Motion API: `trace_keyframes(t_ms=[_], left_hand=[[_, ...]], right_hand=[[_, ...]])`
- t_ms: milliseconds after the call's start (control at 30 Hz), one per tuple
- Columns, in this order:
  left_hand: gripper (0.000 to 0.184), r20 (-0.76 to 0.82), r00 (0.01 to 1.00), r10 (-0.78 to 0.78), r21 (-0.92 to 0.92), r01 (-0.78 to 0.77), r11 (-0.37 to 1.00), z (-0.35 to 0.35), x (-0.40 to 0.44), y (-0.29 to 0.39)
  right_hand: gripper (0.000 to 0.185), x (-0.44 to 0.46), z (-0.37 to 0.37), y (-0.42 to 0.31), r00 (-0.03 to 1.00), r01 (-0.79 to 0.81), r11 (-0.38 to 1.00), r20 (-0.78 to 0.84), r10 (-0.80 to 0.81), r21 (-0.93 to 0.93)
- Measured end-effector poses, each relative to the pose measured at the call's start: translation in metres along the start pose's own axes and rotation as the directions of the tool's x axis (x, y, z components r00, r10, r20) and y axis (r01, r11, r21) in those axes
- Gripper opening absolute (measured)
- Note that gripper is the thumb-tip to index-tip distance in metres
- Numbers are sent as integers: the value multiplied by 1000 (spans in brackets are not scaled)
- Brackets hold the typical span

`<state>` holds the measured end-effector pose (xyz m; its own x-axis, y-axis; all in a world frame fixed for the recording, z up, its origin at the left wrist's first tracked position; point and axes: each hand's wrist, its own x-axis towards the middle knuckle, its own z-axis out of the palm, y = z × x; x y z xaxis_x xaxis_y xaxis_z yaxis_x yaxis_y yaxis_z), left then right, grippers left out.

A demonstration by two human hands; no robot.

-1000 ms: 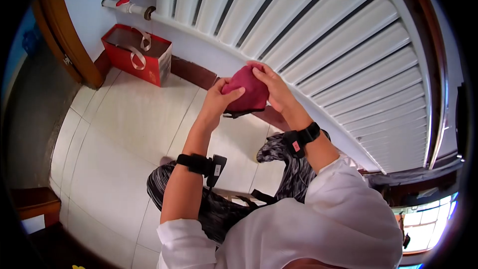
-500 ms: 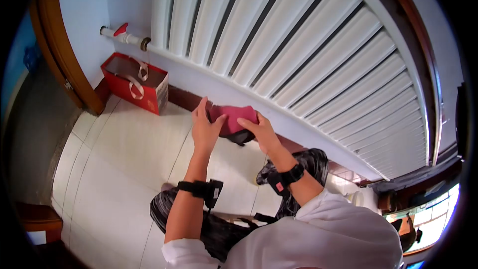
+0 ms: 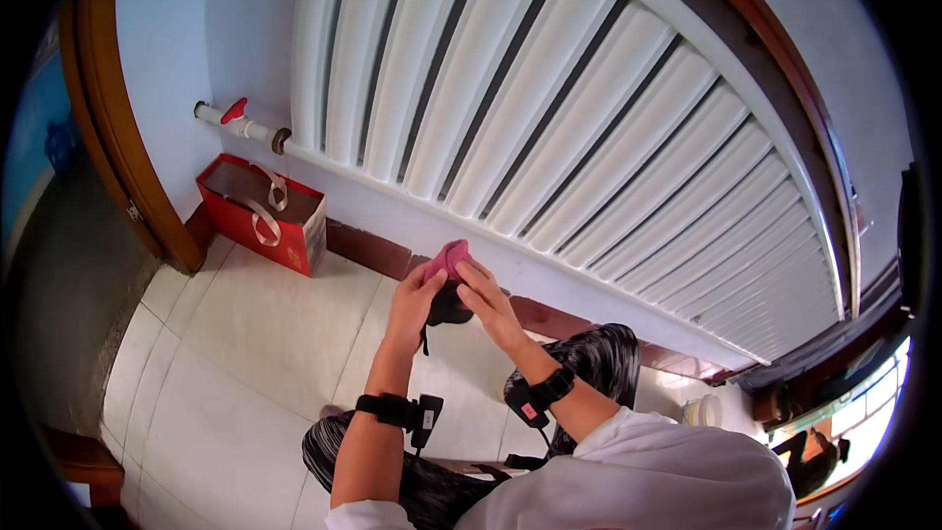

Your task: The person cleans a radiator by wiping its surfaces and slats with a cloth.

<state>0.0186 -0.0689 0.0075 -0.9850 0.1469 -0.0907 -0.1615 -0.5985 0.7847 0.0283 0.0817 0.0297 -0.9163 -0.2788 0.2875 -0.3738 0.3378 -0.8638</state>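
Above the tiled floor, a pink cloth [image 3: 450, 257] is bunched up between my two hands. My left hand [image 3: 413, 302] grips its left side, thumb and fingers closed. On the right, my right hand [image 3: 490, 307] has its fingers pressed against the cloth. Just under the cloth hangs a black, soft-looking item [image 3: 448, 306] with a thin dark strap dangling from it; whether it is joined to the cloth I cannot tell. My palms hide part of both.
A red paper bag [image 3: 262, 219] with ribbon handles stands against the wall by the door frame. A white radiator [image 3: 510, 98] runs along the wall ahead, with a red-handled valve [image 3: 235, 112] on its pipe. A white bucket [image 3: 703, 410] stands at the right.
My hands have drawn closer together, and the pink cloth has gone from spread flat to bunched up. The view has tilted slightly, so the bag and radiator pipe appear lower.
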Motion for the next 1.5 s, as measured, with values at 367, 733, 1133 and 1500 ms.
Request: trace_keyframes(t_ms=[367, 733, 1133, 1500], left_hand=[[72, 201, 980, -5, 10, 3, 1000, 18, -16, 26], [41, -109, 988, 109, 61, -103, 993, -7, -16, 45], [42, -146, 985, 93, 160, -69, 985, -12, -14, 47], [41, -162, 983, 88, 188, -57, 981, -7, -16, 48]], right_hand=[[46, 39, -16, -52, 967, 192, 928, -98, -234, -319], [57, 247, -122, -222, 452, 268, -152, 264, -852, -951], [46, 191, -64, -53, 593, 600, -96, 522, -613, -795], [36, 230, -112, -143, 447, 468, -231, 454, -770, -853]])
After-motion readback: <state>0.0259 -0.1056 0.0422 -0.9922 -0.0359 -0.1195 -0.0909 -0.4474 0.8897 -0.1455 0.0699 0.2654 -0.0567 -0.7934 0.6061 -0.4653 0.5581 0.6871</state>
